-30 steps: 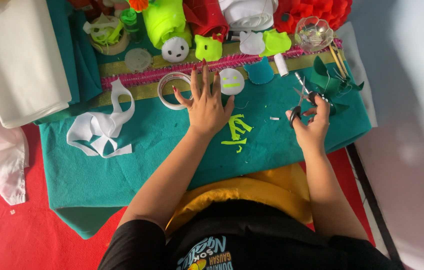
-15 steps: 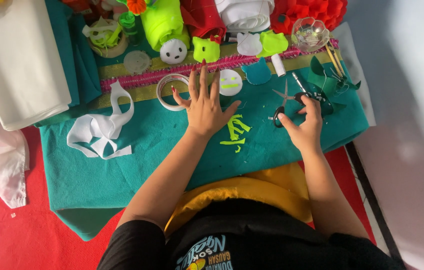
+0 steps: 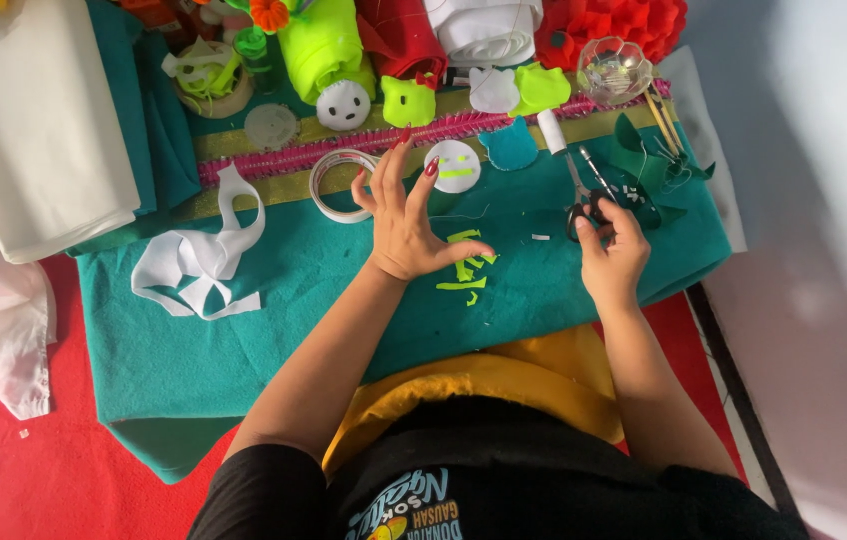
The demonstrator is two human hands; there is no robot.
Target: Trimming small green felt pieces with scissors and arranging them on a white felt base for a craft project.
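Since the earlier frame the left hand (image 3: pixel 412 222) has shifted a little toward the person, its fingertips off the tape roll (image 3: pixel 342 183) they touched before, while the right hand (image 3: pixel 612 250) has stayed at the scissors (image 3: pixel 584 195) with the blades now pointing away from the body.

At the far left a white fabric bolt (image 3: pixel 39 130) lies across the corner of the teal felt sheet (image 3: pixel 244 330), and white felt offcuts (image 3: pixel 199 260) curl on the teal beside it. Next comes the tape roll, lying flat just beside the pink fringe trim (image 3: pixel 274 160). The left hand rests palm down with fingers spread wide and holds nothing; its thumb points at the lime felt scraps (image 3: pixel 466 268) scattered just beside it. A white felt disc (image 3: pixel 454 166) with lime features lies beyond the fingertips, apart from them. Farther right, the right hand curls loosely around the scissors' dark handles, fingers in the loops, the blades slightly parted and lying on the teal felt. Dark green felt pieces (image 3: pixel 649 165) sit just beyond the scissors.
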